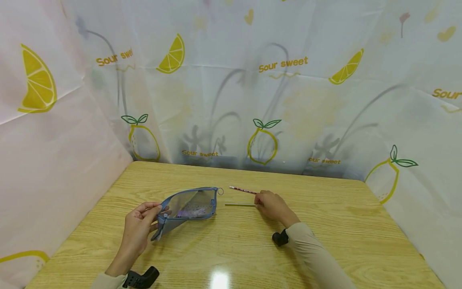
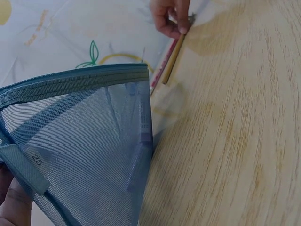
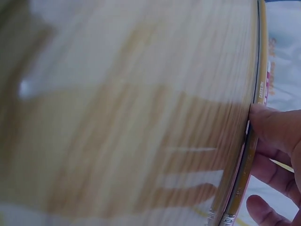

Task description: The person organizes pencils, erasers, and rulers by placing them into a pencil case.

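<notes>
My left hand (image 1: 138, 224) grips one end of a blue mesh zipper pouch (image 1: 169, 226) and holds it tilted, with its zipped side gaping. Through the mesh a purple patterned item (image 1: 195, 211) shows inside; its kind is unclear. To the right, my right hand (image 1: 273, 205) is low over the table and pinches a yellow pencil (image 3: 245, 165) between thumb and fingers. A red patterned pencil (image 1: 242, 190) with a white end runs beside it to the same fingers. Whether the fingers hold that one too, I cannot tell.
The wooden table (image 1: 223, 249) stands against a white curtain (image 1: 231, 100) printed with lemons and words. A zipper pull ring (image 1: 220, 191) sticks out from the pouch's right corner. Black wrist cameras (image 1: 142, 277) sit on both wrists.
</notes>
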A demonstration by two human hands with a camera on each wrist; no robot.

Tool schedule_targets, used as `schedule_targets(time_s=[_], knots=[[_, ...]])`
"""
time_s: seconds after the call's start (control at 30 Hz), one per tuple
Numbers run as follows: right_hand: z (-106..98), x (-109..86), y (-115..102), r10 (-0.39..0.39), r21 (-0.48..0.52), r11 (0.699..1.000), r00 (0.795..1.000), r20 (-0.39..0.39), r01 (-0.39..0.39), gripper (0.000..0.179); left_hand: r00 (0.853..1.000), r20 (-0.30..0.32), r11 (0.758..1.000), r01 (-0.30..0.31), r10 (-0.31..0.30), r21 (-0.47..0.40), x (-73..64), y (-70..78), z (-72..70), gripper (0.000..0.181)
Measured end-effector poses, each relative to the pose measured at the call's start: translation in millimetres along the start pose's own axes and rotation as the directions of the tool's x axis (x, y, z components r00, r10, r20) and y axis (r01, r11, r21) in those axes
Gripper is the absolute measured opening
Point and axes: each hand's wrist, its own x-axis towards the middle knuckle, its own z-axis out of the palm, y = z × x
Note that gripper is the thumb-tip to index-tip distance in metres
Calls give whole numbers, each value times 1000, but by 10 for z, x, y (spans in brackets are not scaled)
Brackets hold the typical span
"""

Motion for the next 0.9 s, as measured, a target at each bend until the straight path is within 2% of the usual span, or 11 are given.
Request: schedule_targets(time_s=[0.23, 0.5, 0.73, 0.9], knots=[[-15, 6, -9, 20, 18, 1000, 999, 26, -21, 7, 1000, 0, 999, 30, -30, -14, -4, 19, 1, 18], [-72, 12, -18, -16, 50, 999, 1000, -26, 18, 6, 999, 2, 999, 36, -36, -10, -7, 30, -1, 18], [-124, 0, -45, 42, 51, 998, 999, -13, -41, 8, 998, 23, 998, 51, -50, -26, 6, 39, -5, 15], [-172, -21, -76, 66, 40, 997, 998, -15, -65, 9, 998, 15, 998, 59, -59, -16, 3, 42, -6, 16]])
